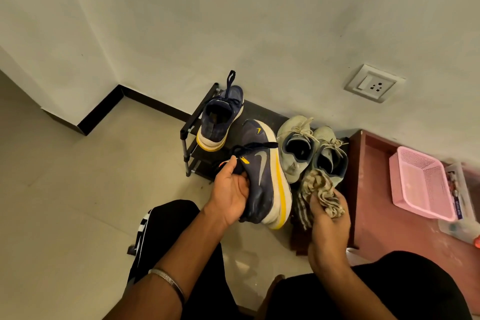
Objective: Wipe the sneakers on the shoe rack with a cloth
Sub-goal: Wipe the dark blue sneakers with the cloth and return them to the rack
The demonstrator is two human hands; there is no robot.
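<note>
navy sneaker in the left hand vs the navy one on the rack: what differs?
The held navy sneaker is gripped by the left hand and turned on its side, swoosh and yellow midsole stripe facing the camera. The racked navy sneaker stands on its sole on the shoe rack, untouched, opening facing the camera. Shared: navy uppers, white soles, yellow stripe; apparently a pair.

Bare forearms, silver bangle [168,282], black trousers [166,228] with white lettering.

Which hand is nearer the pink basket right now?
Right. The right hand, gripping the cloth, sits just left of the pink basket. The left hand holds the navy sneaker, farther left.
</note>
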